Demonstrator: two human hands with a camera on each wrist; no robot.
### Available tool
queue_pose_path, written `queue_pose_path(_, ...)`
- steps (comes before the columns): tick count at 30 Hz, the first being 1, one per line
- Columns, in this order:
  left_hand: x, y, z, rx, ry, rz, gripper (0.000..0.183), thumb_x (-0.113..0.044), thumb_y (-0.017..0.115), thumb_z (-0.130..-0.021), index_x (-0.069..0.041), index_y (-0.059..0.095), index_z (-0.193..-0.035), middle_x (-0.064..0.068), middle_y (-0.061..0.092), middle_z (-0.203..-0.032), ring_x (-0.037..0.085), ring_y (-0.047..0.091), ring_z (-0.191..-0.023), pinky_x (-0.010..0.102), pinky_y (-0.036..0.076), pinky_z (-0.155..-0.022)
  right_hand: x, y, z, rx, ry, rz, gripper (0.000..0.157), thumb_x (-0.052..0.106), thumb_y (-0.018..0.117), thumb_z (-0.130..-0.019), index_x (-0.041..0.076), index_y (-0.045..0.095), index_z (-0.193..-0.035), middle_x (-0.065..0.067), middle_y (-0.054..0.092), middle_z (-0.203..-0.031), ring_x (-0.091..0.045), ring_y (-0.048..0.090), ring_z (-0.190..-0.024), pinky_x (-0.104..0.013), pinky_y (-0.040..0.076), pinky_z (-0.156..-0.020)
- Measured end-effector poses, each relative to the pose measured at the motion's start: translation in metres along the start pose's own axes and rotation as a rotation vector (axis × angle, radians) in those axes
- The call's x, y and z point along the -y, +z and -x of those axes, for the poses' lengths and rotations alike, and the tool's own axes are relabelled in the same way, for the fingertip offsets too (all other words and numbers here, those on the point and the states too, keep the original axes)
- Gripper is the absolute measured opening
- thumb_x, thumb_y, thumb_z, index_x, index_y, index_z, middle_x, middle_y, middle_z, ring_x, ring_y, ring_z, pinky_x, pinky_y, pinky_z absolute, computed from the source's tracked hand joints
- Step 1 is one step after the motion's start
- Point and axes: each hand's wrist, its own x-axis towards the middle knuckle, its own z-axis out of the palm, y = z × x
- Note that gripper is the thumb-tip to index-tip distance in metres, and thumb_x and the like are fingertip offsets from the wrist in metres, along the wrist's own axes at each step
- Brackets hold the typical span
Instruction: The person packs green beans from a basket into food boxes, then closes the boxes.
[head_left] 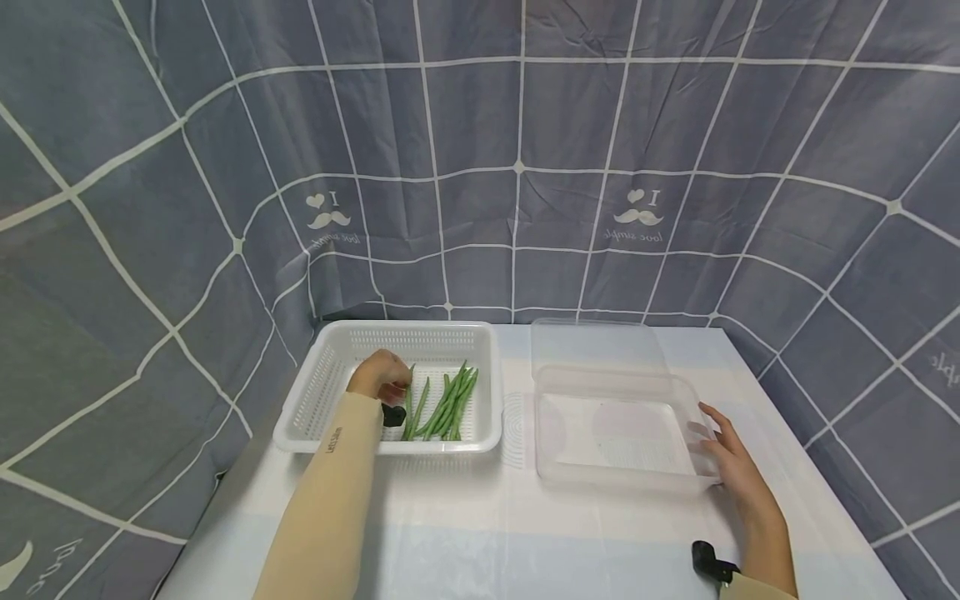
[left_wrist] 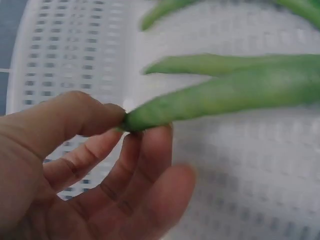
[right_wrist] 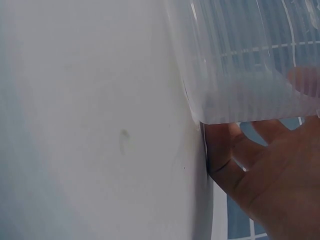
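My left hand [head_left: 381, 375] is inside the white plastic basket [head_left: 300, 421], at its left half. Its thumb and fingertips pinch the tip of a green bean [left_wrist: 210, 100], seen close up in the left wrist view. Beside that bean lie several more green beans [head_left: 453, 404] on the basket floor. On the right, a clear plastic container [head_left: 630, 482] stands on the table. My right hand [head_left: 738, 467] holds this container at its right side; in the right wrist view, fingers show below its ribbed wall and partly through it.
Behind the container lies a flat clear sheet, apparently a lid [head_left: 600, 343]. The table [head_left: 480, 542] has a pale cloth with faint blue bands. A grey curtain with white lines [head_left: 480, 208] surrounds its back and sides.
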Motion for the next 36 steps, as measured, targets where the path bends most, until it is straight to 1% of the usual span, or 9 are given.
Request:
queue_pose_path(4, -0.002, -0.002, -0.002, 0.011, 0.039, 0.155, 0.035, -0.008, 0.062, -0.098, 0.006, 0.064, -0.130, 0.003, 0.062, -0.086, 0.012, 0.066, -0.070, 0.029, 0.066, -0.066, 0.000, 0.000, 0.000, 0.000, 0.001, -0.003, 0.067, 0.020, 0.032, -0.114, 0.030, -0.002, -0.172, -0.028, -0.007, -0.176, -0.060, 0.005, -0.159, -0.083, 0.025, -0.118)
queue_pose_path(7, -0.005, -0.004, -0.004, 0.046, 0.061, 0.277, 0.042, -0.010, 0.062, -0.102, 0.005, 0.058, -0.142, 0.000, 0.064, -0.088, 0.008, 0.065, -0.073, 0.024, 0.065, -0.067, 0.000, 0.000, 0.001, -0.003, -0.001, -0.006, 0.067, 0.019, 0.032, -0.114, 0.030, -0.001, -0.172, -0.029, -0.004, -0.176, -0.061, 0.006, -0.159, -0.083, 0.024, -0.118)
queue_pose_path(13, -0.012, -0.010, -0.004, 0.107, 0.112, 0.464, 0.047, -0.014, 0.061, -0.108, 0.003, 0.051, -0.151, -0.001, 0.068, -0.102, 0.005, 0.066, -0.080, 0.019, 0.063, -0.070, 0.003, 0.001, 0.002, -0.013, -0.003, -0.005, 0.067, 0.019, 0.032, -0.114, 0.030, 0.000, -0.172, -0.030, -0.003, -0.176, -0.062, 0.006, -0.158, -0.085, 0.022, -0.118)
queue_pose_path(18, -0.028, -0.014, 0.005, 0.169, 0.208, 0.589, 0.054, -0.014, 0.056, -0.111, 0.005, 0.040, -0.158, -0.007, 0.070, -0.097, 0.003, 0.069, -0.083, 0.018, 0.061, -0.073, 0.001, 0.001, 0.002, -0.012, -0.017, -0.004, 0.067, 0.019, 0.032, -0.114, 0.029, 0.000, -0.172, -0.032, -0.003, -0.175, -0.062, 0.007, -0.158, -0.084, 0.025, -0.117)
queue_pose_path(21, -0.042, -0.013, 0.017, 0.187, 0.254, 0.648, 0.056, -0.015, 0.057, -0.111, 0.001, 0.038, -0.161, -0.009, 0.069, -0.103, 0.005, 0.068, -0.092, 0.018, 0.061, -0.077, 0.000, 0.001, 0.002, -0.008, -0.033, 0.000, 0.067, 0.020, 0.033, -0.114, 0.027, -0.001, -0.172, -0.033, -0.002, -0.174, -0.062, 0.008, -0.157, -0.085, 0.025, -0.116)
queue_pose_path(25, -0.066, -0.002, 0.033, 0.218, 0.305, 0.690, 0.056, -0.016, 0.058, -0.110, -0.004, 0.040, -0.162, -0.008, 0.065, -0.113, 0.007, 0.065, -0.104, 0.019, 0.061, -0.081, -0.002, -0.001, 0.002, -0.008, -0.042, 0.005, 0.067, 0.020, 0.033, -0.114, 0.027, -0.001, -0.172, -0.033, 0.000, -0.174, -0.063, 0.006, -0.157, -0.086, 0.024, -0.115)
queue_pose_path(30, -0.097, 0.020, 0.050, 0.243, 0.340, 0.712, 0.052, -0.014, 0.063, -0.108, -0.006, 0.049, -0.157, -0.002, 0.068, -0.115, 0.011, 0.069, -0.101, 0.022, 0.063, -0.080, -0.002, -0.001, 0.002, -0.004, -0.038, -0.011, 0.067, 0.019, 0.033, -0.115, 0.026, -0.001, -0.172, -0.033, 0.003, -0.174, -0.061, 0.009, -0.157, -0.085, 0.024, -0.116)
queue_pose_path(32, -0.109, 0.031, 0.053, 0.249, 0.344, 0.711, 0.049, -0.013, 0.065, -0.106, -0.006, 0.053, -0.154, 0.000, 0.068, -0.118, 0.012, 0.070, -0.100, 0.023, 0.064, -0.079, -0.001, 0.000, 0.002, -0.003, -0.042, -0.016, 0.066, 0.019, 0.033, -0.115, 0.026, -0.001, -0.172, -0.033, 0.003, -0.174, -0.061, 0.010, -0.157, -0.085, 0.024, -0.116)
queue_pose_path(36, -0.130, 0.052, 0.057, 0.291, 0.355, 0.686, 0.048, -0.012, 0.063, -0.107, -0.005, 0.053, -0.154, 0.003, 0.065, -0.119, 0.014, 0.068, -0.100, 0.024, 0.064, -0.077, 0.000, 0.001, 0.002, -0.003, -0.049, -0.023, 0.066, 0.018, 0.032, -0.115, 0.024, -0.001, -0.172, -0.033, 0.004, -0.174, -0.061, 0.009, -0.157, -0.085, 0.023, -0.117)
